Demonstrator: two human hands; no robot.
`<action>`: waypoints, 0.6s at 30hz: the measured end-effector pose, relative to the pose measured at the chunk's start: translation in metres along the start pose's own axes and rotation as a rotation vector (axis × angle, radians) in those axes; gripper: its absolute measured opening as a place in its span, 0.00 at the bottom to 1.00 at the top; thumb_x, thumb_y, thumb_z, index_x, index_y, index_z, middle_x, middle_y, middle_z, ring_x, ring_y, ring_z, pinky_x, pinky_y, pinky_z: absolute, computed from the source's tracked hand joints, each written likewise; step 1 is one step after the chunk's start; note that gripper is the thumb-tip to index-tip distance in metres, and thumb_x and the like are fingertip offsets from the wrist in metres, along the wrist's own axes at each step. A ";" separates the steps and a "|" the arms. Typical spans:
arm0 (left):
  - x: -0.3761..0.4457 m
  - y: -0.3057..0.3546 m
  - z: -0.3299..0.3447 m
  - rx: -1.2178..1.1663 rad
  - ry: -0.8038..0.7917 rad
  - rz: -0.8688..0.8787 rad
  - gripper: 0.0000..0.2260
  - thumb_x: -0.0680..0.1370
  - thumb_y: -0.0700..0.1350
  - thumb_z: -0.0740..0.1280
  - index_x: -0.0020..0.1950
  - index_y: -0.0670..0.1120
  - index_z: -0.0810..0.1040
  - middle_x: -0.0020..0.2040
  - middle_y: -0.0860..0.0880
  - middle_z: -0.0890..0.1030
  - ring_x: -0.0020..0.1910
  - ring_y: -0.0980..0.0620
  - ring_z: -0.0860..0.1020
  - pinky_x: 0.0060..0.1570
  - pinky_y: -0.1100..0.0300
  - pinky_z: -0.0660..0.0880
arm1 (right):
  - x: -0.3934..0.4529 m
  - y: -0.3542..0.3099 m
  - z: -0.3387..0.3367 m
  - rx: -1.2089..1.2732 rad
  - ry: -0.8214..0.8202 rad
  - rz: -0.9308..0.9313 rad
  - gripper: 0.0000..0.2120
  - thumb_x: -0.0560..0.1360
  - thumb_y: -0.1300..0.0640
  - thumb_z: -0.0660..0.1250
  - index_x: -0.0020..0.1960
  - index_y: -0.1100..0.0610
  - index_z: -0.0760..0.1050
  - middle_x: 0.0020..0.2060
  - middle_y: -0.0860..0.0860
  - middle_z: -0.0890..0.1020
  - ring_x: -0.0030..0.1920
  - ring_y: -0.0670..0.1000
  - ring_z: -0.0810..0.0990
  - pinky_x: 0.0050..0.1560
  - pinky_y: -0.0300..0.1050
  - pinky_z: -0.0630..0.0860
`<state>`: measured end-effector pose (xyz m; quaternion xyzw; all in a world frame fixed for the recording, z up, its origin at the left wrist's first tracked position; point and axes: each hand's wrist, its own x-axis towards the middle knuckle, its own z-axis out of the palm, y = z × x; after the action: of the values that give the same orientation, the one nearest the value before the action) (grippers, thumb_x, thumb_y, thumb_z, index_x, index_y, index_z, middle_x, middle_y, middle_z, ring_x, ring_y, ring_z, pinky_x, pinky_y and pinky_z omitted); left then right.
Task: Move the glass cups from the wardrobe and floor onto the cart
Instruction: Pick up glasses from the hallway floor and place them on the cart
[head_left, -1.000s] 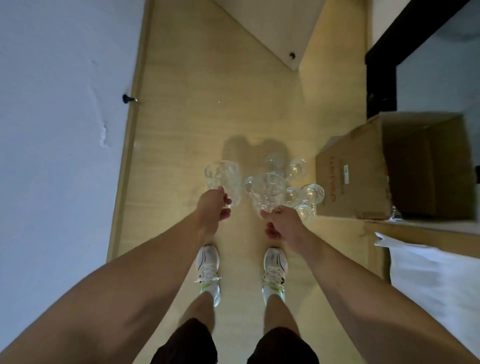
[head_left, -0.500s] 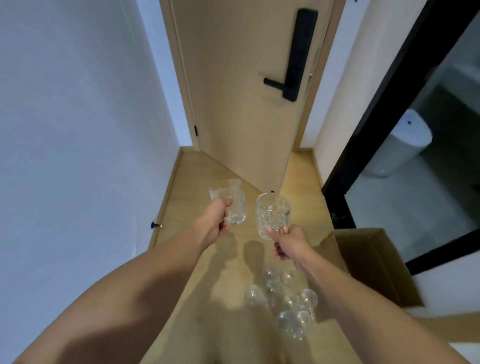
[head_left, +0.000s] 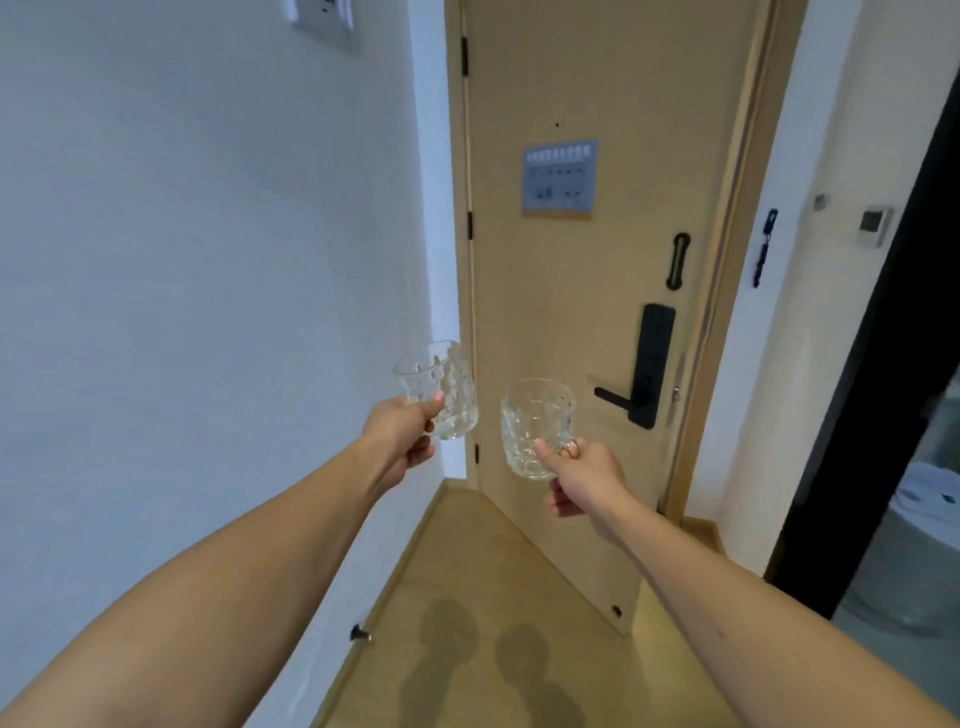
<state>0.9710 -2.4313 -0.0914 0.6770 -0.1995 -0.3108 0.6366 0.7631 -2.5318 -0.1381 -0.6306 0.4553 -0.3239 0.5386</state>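
Observation:
Each of my hands carries one clear dimpled glass cup at chest height in front of a door. My left hand (head_left: 402, 434) grips the left glass cup (head_left: 441, 387) by its handle side, and the cup tilts slightly to the left. My right hand (head_left: 584, 475) holds the right glass cup (head_left: 535, 423) by its handle, with the cup upright. The two cups are close together but apart. No cart, wardrobe or floor cups are in view.
A light wooden door (head_left: 587, 291) with a black handle (head_left: 631, 397) stands straight ahead. A white wall (head_left: 208, 260) runs along my left, with a doorstop (head_left: 359, 634) near the floor. A dark-framed opening (head_left: 893, 364) lies to the right. Wooden floor (head_left: 483, 582) stretches below.
I have straightened up and my view has risen from the floor to the door. Both hands lifted their cups higher. The floor cups and cardboard box dropped out of view.

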 end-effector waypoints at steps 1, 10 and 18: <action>-0.002 0.008 -0.006 -0.002 0.017 0.027 0.09 0.78 0.50 0.74 0.46 0.46 0.78 0.39 0.48 0.75 0.31 0.53 0.71 0.37 0.59 0.80 | 0.003 -0.010 0.002 0.010 -0.027 -0.031 0.19 0.76 0.46 0.74 0.42 0.54 0.66 0.28 0.54 0.77 0.27 0.54 0.78 0.31 0.48 0.81; -0.063 0.024 -0.076 -0.031 0.275 0.121 0.08 0.79 0.46 0.72 0.52 0.42 0.79 0.48 0.44 0.81 0.43 0.43 0.83 0.41 0.53 0.83 | 0.000 -0.058 0.047 0.027 -0.343 -0.177 0.24 0.75 0.45 0.75 0.36 0.53 0.62 0.29 0.56 0.76 0.25 0.56 0.78 0.30 0.48 0.79; -0.169 0.005 -0.149 -0.078 0.629 0.144 0.10 0.79 0.45 0.73 0.52 0.40 0.77 0.45 0.44 0.79 0.41 0.44 0.81 0.45 0.51 0.84 | -0.056 -0.052 0.114 0.068 -0.666 -0.174 0.23 0.75 0.46 0.76 0.36 0.54 0.65 0.29 0.57 0.78 0.27 0.57 0.78 0.29 0.46 0.78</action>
<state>0.9497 -2.2095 -0.0589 0.6991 -0.0285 -0.0478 0.7128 0.8566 -2.4360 -0.1066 -0.7201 0.1878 -0.1599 0.6486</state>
